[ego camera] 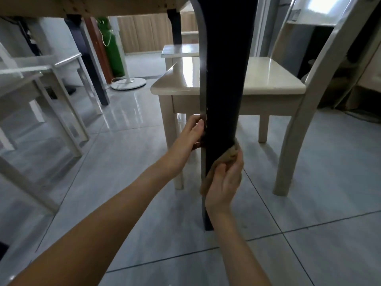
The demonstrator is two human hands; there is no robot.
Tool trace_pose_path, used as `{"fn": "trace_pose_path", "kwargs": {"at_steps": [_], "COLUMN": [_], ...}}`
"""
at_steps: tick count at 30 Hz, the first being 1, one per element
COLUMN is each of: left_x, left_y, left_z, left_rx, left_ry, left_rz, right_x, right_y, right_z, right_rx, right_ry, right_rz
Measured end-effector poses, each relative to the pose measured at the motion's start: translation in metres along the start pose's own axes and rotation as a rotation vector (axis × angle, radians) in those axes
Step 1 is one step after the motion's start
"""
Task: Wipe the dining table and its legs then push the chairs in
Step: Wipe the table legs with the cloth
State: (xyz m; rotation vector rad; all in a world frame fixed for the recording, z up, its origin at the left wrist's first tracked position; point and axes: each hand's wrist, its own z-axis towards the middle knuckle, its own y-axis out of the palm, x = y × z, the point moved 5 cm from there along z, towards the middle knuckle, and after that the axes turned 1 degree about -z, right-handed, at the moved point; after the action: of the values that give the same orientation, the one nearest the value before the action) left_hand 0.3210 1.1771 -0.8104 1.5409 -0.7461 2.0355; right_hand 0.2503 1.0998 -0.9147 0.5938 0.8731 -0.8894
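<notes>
A dark table leg [221, 83] runs down the middle of the view to the tiled floor. My left hand [192, 133] grips its left edge about halfway down. Lower down, my right hand [225, 180] presses a brown cloth [228, 154] against the leg's front and right side. The underside of the dining table [82, 6] spans the top left. Two more dark legs [175, 27] [92, 69] stand further back.
A cream chair [268, 79] stands right behind the leg, its back to the right. Another pale chair [41, 89] sits at the left. A white fan base [128, 82] and a green object [113, 54] are at the back on the glossy tiled floor [309, 234].
</notes>
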Motion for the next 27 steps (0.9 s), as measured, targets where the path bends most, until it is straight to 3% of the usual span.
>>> {"fn": "trace_pose_path", "kwargs": {"at_steps": [4,7,10,16,20,23,27], "left_x": [-0.001,-0.003,-0.007,-0.021,-0.037,-0.069,-0.098], "left_y": [0.001,0.002,0.0,0.002,0.009,0.01,0.017], "left_z": [0.001,0.003,0.004,0.004,-0.023,-0.069,-0.178], "left_rx": [0.018,0.019,0.012,0.077,0.154,0.198,0.123], "left_ry": [-0.009,-0.025,-0.023,-0.033,-0.007,-0.151,-0.535], "left_rz": [-0.007,-0.027,-0.03,-0.052,-0.057,-0.032,0.052], "right_x": [0.093,0.103,0.088,0.015,0.009,0.009,-0.015], "right_y": [-0.021,-0.032,-0.032,-0.033,-0.046,-0.066,-0.105], "right_z": [-0.074,-0.09,-0.077,-0.028,-0.044,-0.078,-0.132], "right_rx": [-0.13,-0.186,-0.108,0.05,0.059,0.073,-0.008], "right_ry": [0.532,0.7,0.758,0.496,0.509,0.635,0.918], "right_rz": [0.012,0.079,0.2,0.154,0.091,0.05,0.007]}}
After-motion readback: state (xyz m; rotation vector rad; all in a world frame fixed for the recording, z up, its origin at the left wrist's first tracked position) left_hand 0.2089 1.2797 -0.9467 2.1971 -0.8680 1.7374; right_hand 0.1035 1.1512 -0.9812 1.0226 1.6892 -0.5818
